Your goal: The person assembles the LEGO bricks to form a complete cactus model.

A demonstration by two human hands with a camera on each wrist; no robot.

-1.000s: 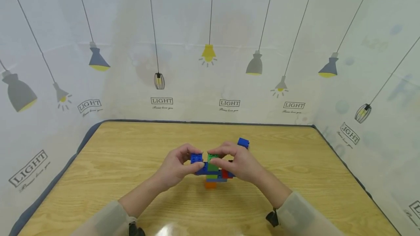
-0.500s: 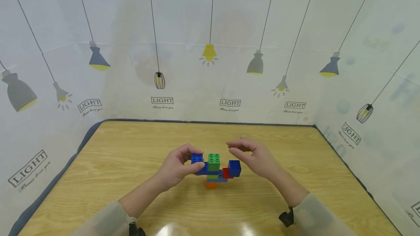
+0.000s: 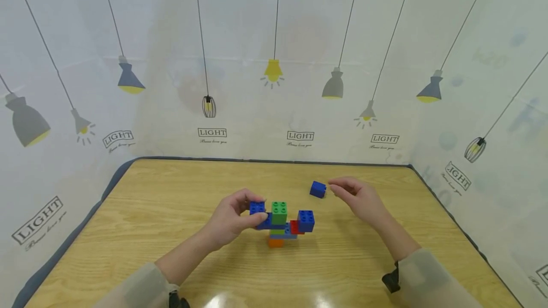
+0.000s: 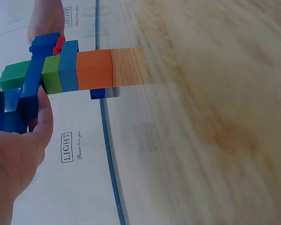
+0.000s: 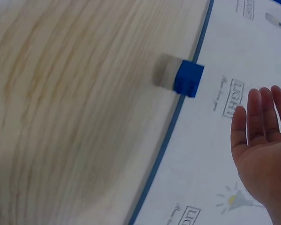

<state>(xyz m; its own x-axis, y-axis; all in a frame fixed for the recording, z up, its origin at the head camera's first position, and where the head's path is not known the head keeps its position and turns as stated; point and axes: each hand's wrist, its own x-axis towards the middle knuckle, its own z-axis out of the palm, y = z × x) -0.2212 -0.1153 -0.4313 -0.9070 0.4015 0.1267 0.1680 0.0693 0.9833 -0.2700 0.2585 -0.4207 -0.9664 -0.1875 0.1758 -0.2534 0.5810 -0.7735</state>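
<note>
A stacked model of toy building bricks stands on the table, with an orange brick (image 3: 276, 242) at its foot. Above come light blue and lime green bricks, then a long blue brick (image 4: 33, 86) topped by a green brick (image 3: 279, 213). On its right arm a blue brick (image 3: 306, 221) sits over a red brick (image 3: 295, 227). My left hand (image 3: 233, 217) pinches the blue brick (image 3: 257, 207) at the model's left end between thumb and fingers. My right hand (image 3: 359, 198) holds nothing, its fingertips just right of a loose blue brick (image 3: 318, 189) lying on its side.
The wooden table (image 3: 192, 175) has a dark edge along its back and sides. Behind it hangs a pale wall sheet (image 3: 239, 122) printed with lamps and lettering.
My right hand has let go of the green brick and moved right and away, past the loose blue brick. My left hand keeps its grip in the same place.
</note>
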